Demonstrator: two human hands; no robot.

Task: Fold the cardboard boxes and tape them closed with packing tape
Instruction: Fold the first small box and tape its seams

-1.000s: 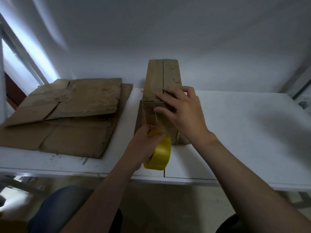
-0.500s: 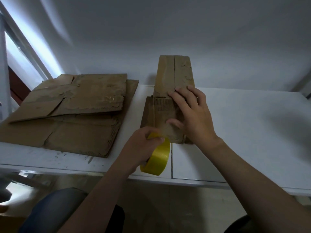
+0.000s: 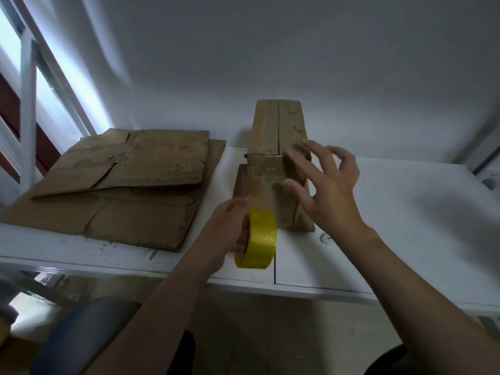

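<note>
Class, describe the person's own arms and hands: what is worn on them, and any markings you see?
The left forearm and right forearm are bare, no sleeves in view. The left hand and right hand wear no gloves; no watch or band at either wrist. No markings show.

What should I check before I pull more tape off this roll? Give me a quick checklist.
1. Left hand grips the yellow tape roll: ok.
2. Tape strip runs from roll to box: ok.
3. Right hand steadying the box: cannot tell, fingers spread and blurred.
4. Top flaps meet at the seam: ok.
5. Strip lying smooth: cannot tell.
</note>
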